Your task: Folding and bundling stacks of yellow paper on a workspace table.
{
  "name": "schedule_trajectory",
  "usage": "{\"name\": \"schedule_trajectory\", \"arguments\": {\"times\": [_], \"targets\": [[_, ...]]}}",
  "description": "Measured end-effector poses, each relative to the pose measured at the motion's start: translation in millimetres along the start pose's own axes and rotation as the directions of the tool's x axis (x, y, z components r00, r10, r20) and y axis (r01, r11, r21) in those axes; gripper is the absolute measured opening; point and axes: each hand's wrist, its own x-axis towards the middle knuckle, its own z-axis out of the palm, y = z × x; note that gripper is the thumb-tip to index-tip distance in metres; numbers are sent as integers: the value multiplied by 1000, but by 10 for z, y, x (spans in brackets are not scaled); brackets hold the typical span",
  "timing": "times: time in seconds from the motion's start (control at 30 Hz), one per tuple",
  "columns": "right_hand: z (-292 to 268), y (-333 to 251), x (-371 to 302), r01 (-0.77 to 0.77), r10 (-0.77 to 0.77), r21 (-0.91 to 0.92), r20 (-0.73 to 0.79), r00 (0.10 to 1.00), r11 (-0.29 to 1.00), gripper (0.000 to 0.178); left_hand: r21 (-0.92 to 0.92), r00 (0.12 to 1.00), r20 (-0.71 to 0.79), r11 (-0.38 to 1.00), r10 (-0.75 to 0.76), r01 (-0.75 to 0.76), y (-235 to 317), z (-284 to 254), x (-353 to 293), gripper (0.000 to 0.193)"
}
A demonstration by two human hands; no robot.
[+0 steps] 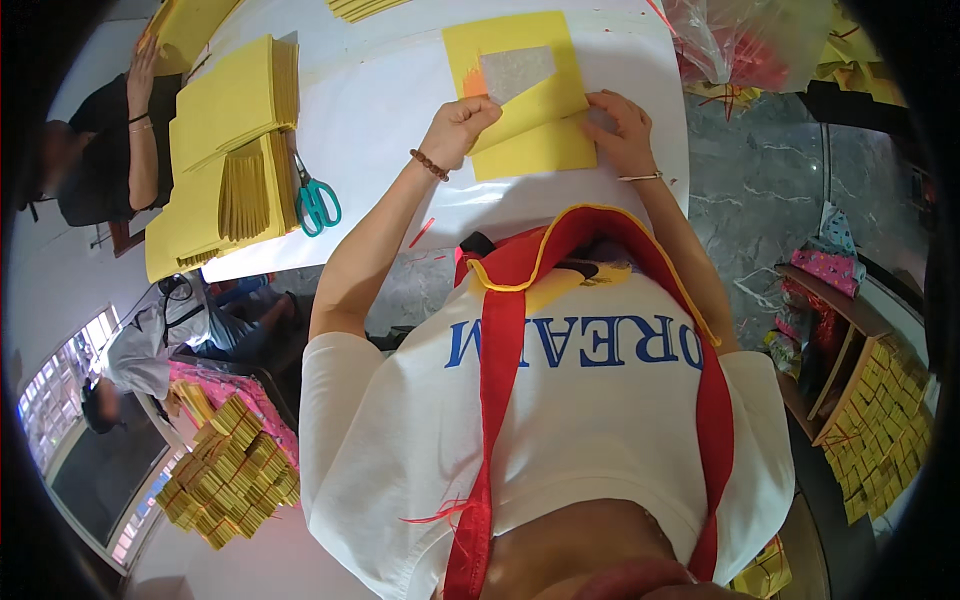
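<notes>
A yellow-edged red apron [500,350] overlies a white T-shirt [600,430].

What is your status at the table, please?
Left hand closed on folded yellow paper; right hand at its right edge; teal-handled scissors lie left, apart.

I take the yellow rectangular paper sheet [535,132] as my landmark; it lies on the white-covered table [380,60]. On it, toward its far side, I have a grey, roughly square piece [514,72], partly under the sheet's folded-over part. The left hand [460,130] is at the sheet's left edge, the right hand [624,132] at its right. Well left of the sheet are stacked yellow papers [225,105], teal-handled scissors [319,206] just beside them, on the sheet's side. Right of the sheet is a clear plastic bag [745,40].
</notes>
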Motion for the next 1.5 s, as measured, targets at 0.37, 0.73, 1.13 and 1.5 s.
{"name": "schedule_trajectory", "arguments": {"times": [0.37, 0.73, 1.13, 1.5], "targets": [[-9, -76, 17, -4, 4, -48, 3, 1000, 999, 35, 114, 994, 56, 988, 97, -103, -13, 7, -16, 15], [26, -187, 40, -11, 10, -94, -20, 1000, 995, 31, 147, 999, 35, 989, -26, 20, 29, -7, -56, 20], [-1, -171, 81, -9, 8, -59, -31, 999, 998, 23, 878, 800, 234, 233, 553, -418, -43, -178, -195, 55], [-390, -543, -128, 202, -258, 261, 204, 944, 944, 19, 738, 822, 228, 459, 521, -495, -109, -70, -650, 42]]}}
